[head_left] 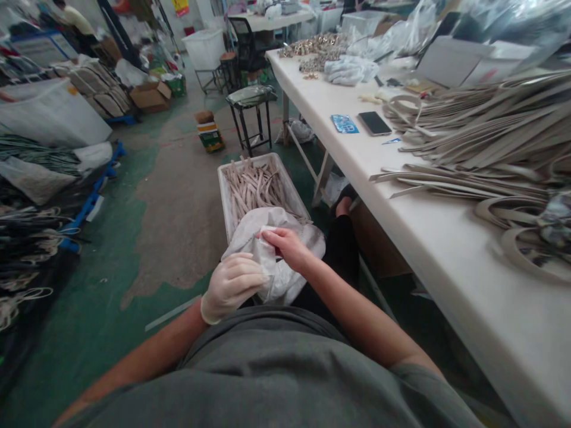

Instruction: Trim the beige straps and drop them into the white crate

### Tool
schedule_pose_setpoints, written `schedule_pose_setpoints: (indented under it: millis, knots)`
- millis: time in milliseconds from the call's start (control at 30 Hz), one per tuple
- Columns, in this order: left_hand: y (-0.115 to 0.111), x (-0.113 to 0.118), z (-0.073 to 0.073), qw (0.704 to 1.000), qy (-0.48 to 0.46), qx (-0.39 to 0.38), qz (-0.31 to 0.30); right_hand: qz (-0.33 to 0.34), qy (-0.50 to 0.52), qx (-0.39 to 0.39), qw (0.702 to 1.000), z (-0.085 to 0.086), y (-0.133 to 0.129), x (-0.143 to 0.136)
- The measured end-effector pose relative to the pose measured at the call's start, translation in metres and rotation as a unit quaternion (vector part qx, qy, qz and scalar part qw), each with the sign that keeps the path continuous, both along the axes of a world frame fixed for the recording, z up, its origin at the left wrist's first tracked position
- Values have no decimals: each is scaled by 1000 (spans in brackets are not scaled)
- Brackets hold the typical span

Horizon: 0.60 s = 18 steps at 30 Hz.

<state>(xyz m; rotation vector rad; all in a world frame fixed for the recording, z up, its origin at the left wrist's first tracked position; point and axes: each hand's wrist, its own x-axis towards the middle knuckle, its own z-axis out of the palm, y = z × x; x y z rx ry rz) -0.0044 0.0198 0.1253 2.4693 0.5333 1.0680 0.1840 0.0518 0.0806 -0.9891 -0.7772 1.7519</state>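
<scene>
Holding, right hand [288, 245]: bare, thumb and fingers closed on a pale film [267, 254], head view.
Left hand [232, 284]: gloved, fingers together and curled beside the film's lower part; whether it grips, cannot tell.
Film: whitish, partly see-through, between the hands, above the sack.
Sack [246, 227]: white, crumpled, over the near end of the bin.
Bin [224, 205]: white, holding beige strips [255, 187].
Table [392, 205]: white, on the right.
Tabletop: phone [375, 123], dark, just beside blue packet [344, 123]; long beige bands [486, 134], heaped; metal parts [314, 46], near white bundle [350, 70].
Stool [251, 96]: black-legged, beyond the bin.
</scene>
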Motion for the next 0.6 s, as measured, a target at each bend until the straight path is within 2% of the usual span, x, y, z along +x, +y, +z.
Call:
schedule_pose_setpoints:
  millis: [67,133,200,267,333,433,600]
  knots:
    - [-7,-4,-7,989,-27,-116,84,-23,-90,50,994,9,4,12]
    - [-4,-1,-12,948,-50,-273,153,-20,-154,90,984,15,6,19]
    - [5,9,-15,893,-51,-421,152,-10,-210,124,970,18,5,22]
    - [13,24,-14,847,-26,-517,119,-8,-272,156,949,18,1,20]
    - [17,39,-11,822,28,-558,109,-13,-341,178,923,15,-4,17]
    - [18,52,-11,803,82,-578,118,6,-430,188,883,10,-9,19]
    - [28,55,-28,773,139,-614,79,62,-490,208,844,12,-10,33]
